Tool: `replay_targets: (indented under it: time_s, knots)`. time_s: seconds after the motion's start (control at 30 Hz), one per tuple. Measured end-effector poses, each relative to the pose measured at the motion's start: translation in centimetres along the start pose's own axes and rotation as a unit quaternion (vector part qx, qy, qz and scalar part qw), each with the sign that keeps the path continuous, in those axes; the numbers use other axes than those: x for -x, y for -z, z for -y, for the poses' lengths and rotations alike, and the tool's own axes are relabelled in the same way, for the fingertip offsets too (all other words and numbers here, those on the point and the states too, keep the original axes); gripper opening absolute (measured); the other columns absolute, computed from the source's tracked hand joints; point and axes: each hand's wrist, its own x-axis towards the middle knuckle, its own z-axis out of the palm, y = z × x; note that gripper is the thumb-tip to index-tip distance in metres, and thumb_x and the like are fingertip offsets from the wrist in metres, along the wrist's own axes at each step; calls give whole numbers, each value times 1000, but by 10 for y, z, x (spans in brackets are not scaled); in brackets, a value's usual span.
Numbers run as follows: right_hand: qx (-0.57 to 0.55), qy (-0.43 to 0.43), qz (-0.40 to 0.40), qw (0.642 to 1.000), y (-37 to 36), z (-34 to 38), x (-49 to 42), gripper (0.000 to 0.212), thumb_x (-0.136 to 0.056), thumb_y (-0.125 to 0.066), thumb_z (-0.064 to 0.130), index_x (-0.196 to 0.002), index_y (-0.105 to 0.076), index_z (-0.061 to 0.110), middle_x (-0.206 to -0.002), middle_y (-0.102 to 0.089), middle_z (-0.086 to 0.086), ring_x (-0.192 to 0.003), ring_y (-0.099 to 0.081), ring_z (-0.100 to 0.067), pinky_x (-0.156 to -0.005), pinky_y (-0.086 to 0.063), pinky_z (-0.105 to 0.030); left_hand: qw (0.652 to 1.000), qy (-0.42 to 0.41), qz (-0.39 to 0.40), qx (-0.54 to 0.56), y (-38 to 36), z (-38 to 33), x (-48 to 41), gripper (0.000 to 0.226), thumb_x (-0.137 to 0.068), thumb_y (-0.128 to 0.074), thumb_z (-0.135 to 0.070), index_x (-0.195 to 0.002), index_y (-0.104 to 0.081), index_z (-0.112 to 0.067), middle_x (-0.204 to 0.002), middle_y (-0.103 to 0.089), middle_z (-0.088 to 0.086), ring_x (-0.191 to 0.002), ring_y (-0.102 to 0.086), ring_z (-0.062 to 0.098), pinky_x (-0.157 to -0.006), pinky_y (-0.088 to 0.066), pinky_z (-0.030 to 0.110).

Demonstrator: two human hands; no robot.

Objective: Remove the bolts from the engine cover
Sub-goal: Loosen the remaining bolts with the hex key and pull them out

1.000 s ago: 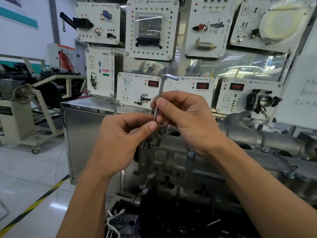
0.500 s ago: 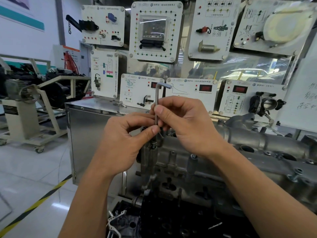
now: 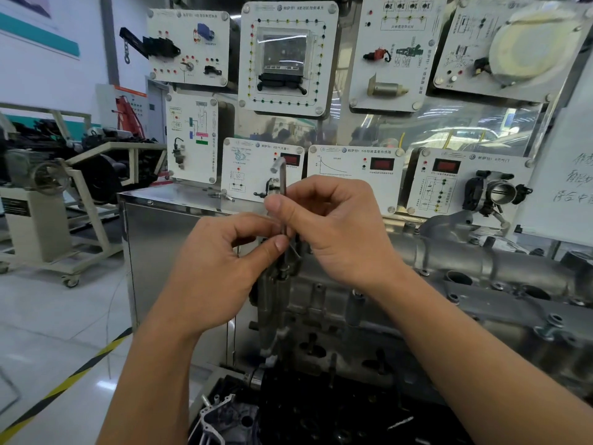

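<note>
Hex key (image 3: 283, 184) stands upright, short arm at the top pointing left, lower end on a bolt (image 3: 284, 270) at the left end of the engine cover (image 3: 465, 268). Left hand (image 3: 218, 274) pinches the shaft low down between thumb and forefinger. Right hand (image 3: 340, 232) pinches it just above.
</note>
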Motion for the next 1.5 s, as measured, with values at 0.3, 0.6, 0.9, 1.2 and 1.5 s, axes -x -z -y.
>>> replay_targets:
  time_s: [0.3, 0.6, 0.9, 1.2, 1.5]
  knots:
    - [8, -2, -61, 998, -1, -1, 0, 14, -77, -85, 21, -73, -73, 15, -65, -70, -4, -54, -60, -12, -52, -51, -26, 998, 20, -38, -48, -4, -2, 0, 9, -82, -77, -26, -91, -77, -26, -89, -74, -20, -95, -66, -4, -98, -51, 34]
    - [9, -13, 15, 1000, 5, -3, -1, 17, -97, -61, 13, -100, -77, 14, -102, -77, 1, -103, -70, -9, -95, -55, -29, 998, -23, 11, 57, -15, -7, -3, 27, -97, -53, -23, -117, -70, -30, -106, -75, -16, -105, -68, 4, -91, -51, 26]
    - [-28, 42, -11, 999, 1, -4, 2, 9, -85, -77, 12, -82, -78, 21, -76, -76, 5, -74, -73, -9, -69, -58, -21, 990, -11, -130, 53, -28, -9, -6, 7, -83, -78, -15, -78, -74, -18, -70, -72, -6, -68, -69, 12, -63, -57, 24]
    - [36, 13, -9, 999, 5, -11, 2, 7, -90, -71, 15, -93, -76, 12, -88, -76, 1, -87, -73, -12, -82, -60, -35, 993, -14, -111, 42, -28, -10, -8, 7, -88, -71, -27, -82, -69, -24, -75, -71, -11, -70, -66, 3, -64, -52, 15]
    - [3, 42, -13, 999, 2, -5, 1, 4, -87, -74, 15, -87, -78, 14, -84, -78, 1, -82, -74, -9, -76, -60, -26, 994, -19, -86, 63, -22, -16, -5, 16, -86, -73, -18, -90, -75, -33, -82, -76, -18, -79, -72, 0, -69, -54, 11]
